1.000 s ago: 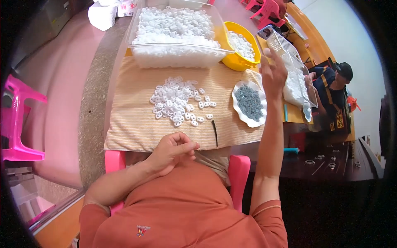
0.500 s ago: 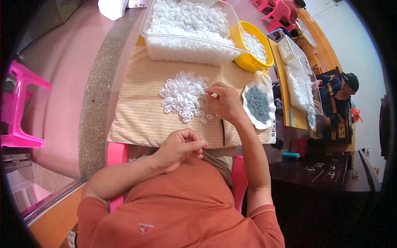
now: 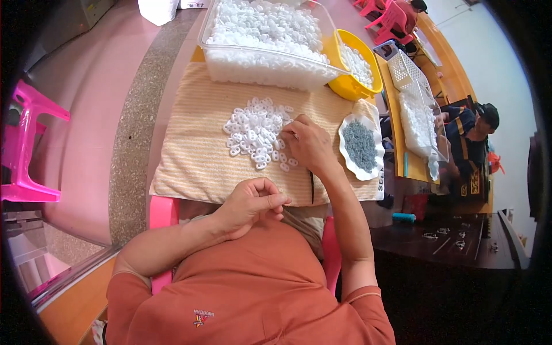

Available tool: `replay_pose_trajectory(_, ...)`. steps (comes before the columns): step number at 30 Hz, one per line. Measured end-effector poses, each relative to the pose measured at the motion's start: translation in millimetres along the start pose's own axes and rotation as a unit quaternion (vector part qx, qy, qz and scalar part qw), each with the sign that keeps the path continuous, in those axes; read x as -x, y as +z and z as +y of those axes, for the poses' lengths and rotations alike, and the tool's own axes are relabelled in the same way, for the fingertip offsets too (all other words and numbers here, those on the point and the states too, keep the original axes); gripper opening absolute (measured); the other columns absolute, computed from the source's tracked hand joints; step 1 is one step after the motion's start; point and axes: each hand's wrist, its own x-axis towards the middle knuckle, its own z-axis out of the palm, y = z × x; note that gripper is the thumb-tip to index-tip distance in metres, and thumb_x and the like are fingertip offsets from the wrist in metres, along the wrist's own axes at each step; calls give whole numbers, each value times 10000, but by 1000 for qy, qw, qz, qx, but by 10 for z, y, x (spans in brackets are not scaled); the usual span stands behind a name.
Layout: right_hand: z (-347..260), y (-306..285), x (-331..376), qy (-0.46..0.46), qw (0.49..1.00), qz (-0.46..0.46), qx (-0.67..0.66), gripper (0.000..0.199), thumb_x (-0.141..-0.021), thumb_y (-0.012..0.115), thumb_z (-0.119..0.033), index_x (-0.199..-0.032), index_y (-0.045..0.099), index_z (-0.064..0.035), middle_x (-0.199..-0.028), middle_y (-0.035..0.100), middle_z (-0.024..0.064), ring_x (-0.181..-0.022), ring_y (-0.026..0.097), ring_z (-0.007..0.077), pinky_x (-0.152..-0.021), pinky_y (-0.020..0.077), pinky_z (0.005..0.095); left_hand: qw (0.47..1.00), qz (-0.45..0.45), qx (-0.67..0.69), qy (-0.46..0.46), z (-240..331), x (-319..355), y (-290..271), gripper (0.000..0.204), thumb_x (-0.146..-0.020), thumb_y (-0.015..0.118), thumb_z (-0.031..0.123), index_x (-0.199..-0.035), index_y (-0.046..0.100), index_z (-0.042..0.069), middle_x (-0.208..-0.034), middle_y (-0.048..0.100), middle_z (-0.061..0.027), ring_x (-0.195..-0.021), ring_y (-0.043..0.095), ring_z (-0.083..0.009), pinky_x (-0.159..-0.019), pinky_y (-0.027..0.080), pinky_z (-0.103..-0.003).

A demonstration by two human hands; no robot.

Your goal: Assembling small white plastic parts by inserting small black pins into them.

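A heap of small white oval plastic pieces with two holes each [image 3: 256, 129] lies on a striped yellowish towel [image 3: 195, 155]. At the heap's right edge my right hand [image 3: 310, 144] reaches down, its fingers bent and drawn together among the pieces. What its fingertips pinch is hidden. My left hand [image 3: 250, 208] is held in front of my belly, closed, thumb pressed to the curled fingers; anything between them is too small to make out. To the right of my right hand, a white wavy-edged dish [image 3: 348, 164] holds many fine grey pieces [image 3: 361, 144].
A large clear bin [image 3: 270, 60] full of white pieces stands behind the heap, beside a yellow basin [image 3: 345, 89] with more. A thin black stick [image 3: 312, 187] lies on the towel. Rightward are another bin [image 3: 417, 123], a co-worker [image 3: 474, 126]; leftward, a pink stool [image 3: 29, 149].
My right hand has shifted slightly left and down along the heap's right edge. My left hand has stayed in nearly the same place.
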Motion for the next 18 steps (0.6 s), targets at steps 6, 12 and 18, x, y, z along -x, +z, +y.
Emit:
replay_pose_trajectory(6,-25,-42,12,20,1000,9,-7,135,-799,669,-191,-882,699,-89,-893,623,106,-824,625,325,-724,491,402,1000,1,0,-1,-5,-3,-4,86,-870,658,84,-880,579,53,-915,660,-99,-723,614,-110,-677,543,-275)
replay_pose_trajectory(12,-23,-44,-8,26,1000,7,-8,165,-793,674,-189,-892,696,-59,-901,626,131,-832,624,333,-729,489,402,1000,5,-2,0,5,1,-7,87,-870,657,87,-881,579,53,-910,659,-97,-716,615,-111,-686,550,-278)
replay_pose_trajectory(18,77,13,-20,53,997,16,-50,167,-801,617,-176,-901,695,-67,-941,621,152,-867,614,349,-779,485,432,1000,6,-7,0,9,-13,-8,90,-869,661,93,-878,580,53,-910,657,-92,-714,612,-108,-685,551,-275)
